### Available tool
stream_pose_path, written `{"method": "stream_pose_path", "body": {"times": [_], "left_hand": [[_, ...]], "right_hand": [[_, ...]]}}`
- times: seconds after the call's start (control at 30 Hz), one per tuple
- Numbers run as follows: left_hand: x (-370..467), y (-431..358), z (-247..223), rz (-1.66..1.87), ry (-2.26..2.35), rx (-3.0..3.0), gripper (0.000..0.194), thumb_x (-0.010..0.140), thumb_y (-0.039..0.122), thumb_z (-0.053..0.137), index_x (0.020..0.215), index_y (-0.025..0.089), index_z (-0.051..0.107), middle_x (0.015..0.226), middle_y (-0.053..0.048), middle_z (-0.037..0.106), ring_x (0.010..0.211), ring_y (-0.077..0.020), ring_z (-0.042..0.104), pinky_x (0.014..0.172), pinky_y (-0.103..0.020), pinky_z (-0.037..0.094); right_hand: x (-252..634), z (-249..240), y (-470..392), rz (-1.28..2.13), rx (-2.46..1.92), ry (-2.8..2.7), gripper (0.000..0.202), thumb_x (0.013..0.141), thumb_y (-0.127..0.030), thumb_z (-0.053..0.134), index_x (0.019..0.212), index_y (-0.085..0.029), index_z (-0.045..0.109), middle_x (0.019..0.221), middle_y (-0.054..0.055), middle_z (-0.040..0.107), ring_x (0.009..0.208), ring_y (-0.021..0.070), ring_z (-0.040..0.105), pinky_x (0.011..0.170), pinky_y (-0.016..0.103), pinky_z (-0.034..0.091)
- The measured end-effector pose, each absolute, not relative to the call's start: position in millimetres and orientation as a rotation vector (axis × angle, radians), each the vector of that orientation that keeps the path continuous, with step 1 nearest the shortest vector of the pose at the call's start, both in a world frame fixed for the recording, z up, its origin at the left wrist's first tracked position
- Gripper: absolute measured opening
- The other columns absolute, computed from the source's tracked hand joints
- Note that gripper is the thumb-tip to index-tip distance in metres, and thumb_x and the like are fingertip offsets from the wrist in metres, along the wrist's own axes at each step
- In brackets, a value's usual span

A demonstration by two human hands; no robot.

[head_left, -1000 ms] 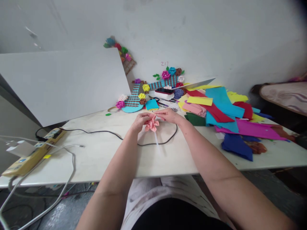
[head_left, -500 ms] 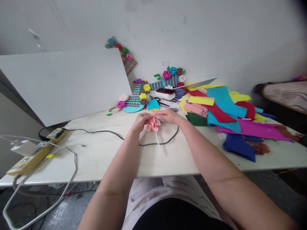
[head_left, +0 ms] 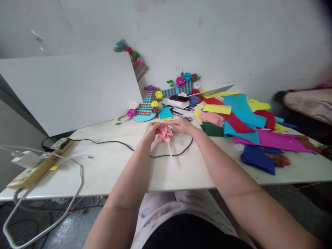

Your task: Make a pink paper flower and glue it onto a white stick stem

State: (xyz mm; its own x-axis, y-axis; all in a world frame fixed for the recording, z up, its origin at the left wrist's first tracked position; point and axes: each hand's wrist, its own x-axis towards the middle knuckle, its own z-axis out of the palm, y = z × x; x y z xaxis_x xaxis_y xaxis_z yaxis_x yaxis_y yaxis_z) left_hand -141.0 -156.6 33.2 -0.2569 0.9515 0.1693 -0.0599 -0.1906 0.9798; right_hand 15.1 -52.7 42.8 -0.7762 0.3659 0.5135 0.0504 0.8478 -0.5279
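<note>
Over the middle of the table, a salmon-pink folded paper flower (head_left: pixel 164 132) is held between both hands, its petals spread toward me. My left hand (head_left: pixel 151 131) grips its left side with closed fingers. On the right, my right hand (head_left: pixel 181 125) has its fingers pressed together at the flower's upper right edge. A translucent whitish stick (head_left: pixel 170 149) points down from below the flower toward the tabletop. What lies behind the petals is hidden.
Colourful paper sheets (head_left: pixel 243 110) are heaped at the right. Flower-decorated woven pieces (head_left: pixel 146 107), a phone (head_left: pixel 178 98) and scissors stand or lie at the back. A power strip (head_left: pixel 41 162) with cables sits left; a black cable (head_left: pixel 111 142) crosses the table. A white board (head_left: pixel 72 90) leans back left.
The flower has turned slightly and shifted a little left between the hands. Both hands keep nearly the same place.
</note>
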Motion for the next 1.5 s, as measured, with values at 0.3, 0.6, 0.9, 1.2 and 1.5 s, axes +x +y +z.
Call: {"method": "stream_pose_path", "body": {"times": [0.3, 0.6, 0.9, 1.2, 1.5], "left_hand": [[-139.8, -156.8, 33.1, 1.566, 1.226, 1.136, 0.026, 0.059, 0.034, 0.066, 0.06, 0.008, 0.066, 0.052, -0.009, 0.065, 0.045, -0.0176, 0.06, 0.041, -0.023, 0.038], [-140.5, -157.5, 30.8, 1.59, 1.21, 1.133, 0.023, 0.06, 0.032, 0.066, 0.06, 0.008, 0.065, 0.052, -0.008, 0.064, 0.045, -0.0169, 0.059, 0.044, -0.024, 0.04], [-142.5, -155.9, 29.2, 1.589, 1.22, 1.125, 0.023, 0.061, 0.032, 0.067, 0.062, 0.009, 0.066, 0.055, -0.008, 0.064, 0.047, -0.0159, 0.059, 0.046, -0.024, 0.041], [-139.0, -156.4, 29.5, 1.542, 1.248, 1.18, 0.023, 0.064, 0.033, 0.066, 0.061, 0.01, 0.065, 0.052, -0.007, 0.063, 0.045, -0.0142, 0.056, 0.045, -0.023, 0.039], [-135.5, -157.4, 31.8, 1.539, 1.254, 1.174, 0.024, 0.061, 0.033, 0.068, 0.06, 0.009, 0.066, 0.052, -0.008, 0.064, 0.045, -0.0152, 0.058, 0.047, -0.024, 0.042]], "right_hand": [[13.9, 38.2, -47.0, 0.6, -0.278, -2.412, 0.036, 0.082, -0.012, 0.057, 0.11, -0.031, 0.07, 0.113, -0.002, 0.069, 0.105, 0.0177, 0.066, 0.097, 0.031, 0.05], [13.9, 36.8, -47.7, 0.577, -0.29, -2.413, 0.036, 0.084, -0.013, 0.056, 0.112, -0.032, 0.069, 0.112, -0.002, 0.069, 0.105, 0.0175, 0.067, 0.095, 0.031, 0.052], [14.0, 38.2, -50.4, 0.515, -0.339, -2.437, 0.035, 0.085, -0.015, 0.056, 0.113, -0.033, 0.069, 0.113, -0.002, 0.07, 0.107, 0.018, 0.066, 0.093, 0.031, 0.051], [9.5, 40.4, -56.7, 0.622, -0.445, -2.386, 0.027, 0.088, -0.032, 0.054, 0.104, -0.023, 0.074, 0.103, 0.004, 0.074, 0.098, 0.0204, 0.068, 0.086, 0.031, 0.052], [6.7, 38.4, -55.6, 0.604, -0.47, -2.35, 0.021, 0.084, -0.028, 0.059, 0.093, -0.023, 0.077, 0.092, 0.003, 0.076, 0.087, 0.0202, 0.07, 0.077, 0.029, 0.053]]}}
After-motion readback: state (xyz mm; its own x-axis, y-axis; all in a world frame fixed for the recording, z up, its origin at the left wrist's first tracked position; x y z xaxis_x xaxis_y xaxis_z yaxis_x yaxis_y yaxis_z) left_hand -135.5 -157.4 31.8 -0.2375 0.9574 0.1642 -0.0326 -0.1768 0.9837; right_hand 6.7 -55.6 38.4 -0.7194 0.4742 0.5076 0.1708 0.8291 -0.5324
